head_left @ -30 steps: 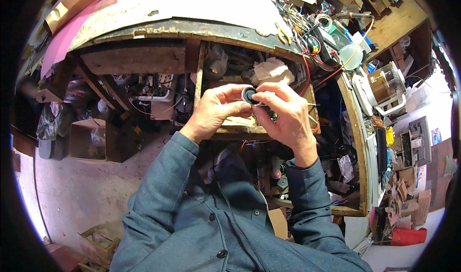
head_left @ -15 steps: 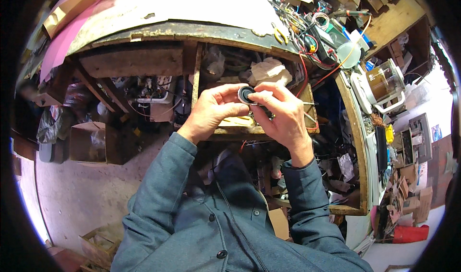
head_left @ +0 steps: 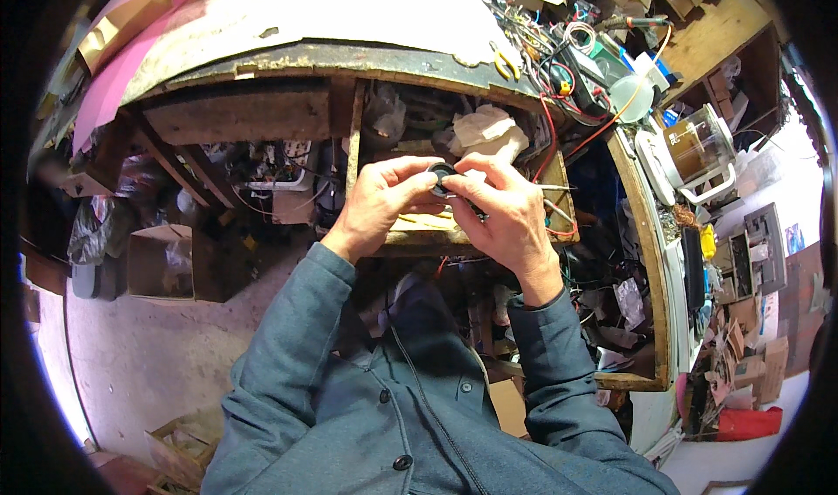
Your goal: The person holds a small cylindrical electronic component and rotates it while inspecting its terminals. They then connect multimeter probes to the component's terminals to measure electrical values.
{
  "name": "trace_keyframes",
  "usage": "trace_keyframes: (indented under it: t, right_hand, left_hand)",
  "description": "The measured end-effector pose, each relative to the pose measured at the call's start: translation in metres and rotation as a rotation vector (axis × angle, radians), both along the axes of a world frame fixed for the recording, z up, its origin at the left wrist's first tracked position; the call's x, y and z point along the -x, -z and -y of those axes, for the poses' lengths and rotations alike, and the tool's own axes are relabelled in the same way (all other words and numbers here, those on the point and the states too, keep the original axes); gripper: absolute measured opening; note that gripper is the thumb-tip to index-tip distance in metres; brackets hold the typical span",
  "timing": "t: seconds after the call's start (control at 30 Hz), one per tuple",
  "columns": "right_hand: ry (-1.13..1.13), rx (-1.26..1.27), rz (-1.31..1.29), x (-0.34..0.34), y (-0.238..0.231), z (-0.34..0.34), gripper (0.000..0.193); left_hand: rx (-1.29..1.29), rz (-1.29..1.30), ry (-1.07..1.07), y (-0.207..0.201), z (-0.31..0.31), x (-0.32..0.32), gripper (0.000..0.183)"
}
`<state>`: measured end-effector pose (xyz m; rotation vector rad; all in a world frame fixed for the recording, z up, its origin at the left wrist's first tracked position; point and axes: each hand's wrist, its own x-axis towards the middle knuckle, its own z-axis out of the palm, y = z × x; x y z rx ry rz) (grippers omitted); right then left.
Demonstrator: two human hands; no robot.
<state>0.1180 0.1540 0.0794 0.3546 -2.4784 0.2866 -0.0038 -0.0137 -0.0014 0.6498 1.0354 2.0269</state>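
Observation:
Between my two hands is a small round black part with a pale rim [head_left: 440, 171], held up over an open wooden drawer [head_left: 410, 237]. My left hand [head_left: 381, 200] pinches its left side between thumb and fingers. From the right, my right hand [head_left: 502, 200] has its thumb and fingertips pressed together at the part's face. Fingers cover much of the part, so its exact kind cannot be made out. Beneath the hands, something yellow [head_left: 423, 222] lies in the drawer, with crumpled pale cloth or paper [head_left: 485, 131] behind it.
Yellow-handled pliers [head_left: 506, 62] rest on the workbench edge, beside tangled wires and a dark meter-like device [head_left: 587, 80]. A coffee maker with a glass jug [head_left: 698, 150] stands at the right. On the floor at left sits a cardboard box [head_left: 175, 264].
The round part has tilted and moved slightly left, and the left thumb now lies over its face. My right hand has shifted a little left with it.

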Motion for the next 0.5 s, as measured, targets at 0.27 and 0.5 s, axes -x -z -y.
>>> trace_keyframes:
  t: [0.27, 0.5]
  right_hand:
    - [0.012, 0.027, 0.009, -0.0017, 0.0018, 0.0010, 0.025]
    - [0.036, -0.029, 0.024, -0.0032, 0.0015, 0.0038, 0.029]
  left_hand:
    - [0.008, -0.024, -0.011, -0.0020, 0.0022, -0.0002, 0.040]
    - [0.014, -0.055, -0.016, -0.0019, 0.0021, -0.0013, 0.042]
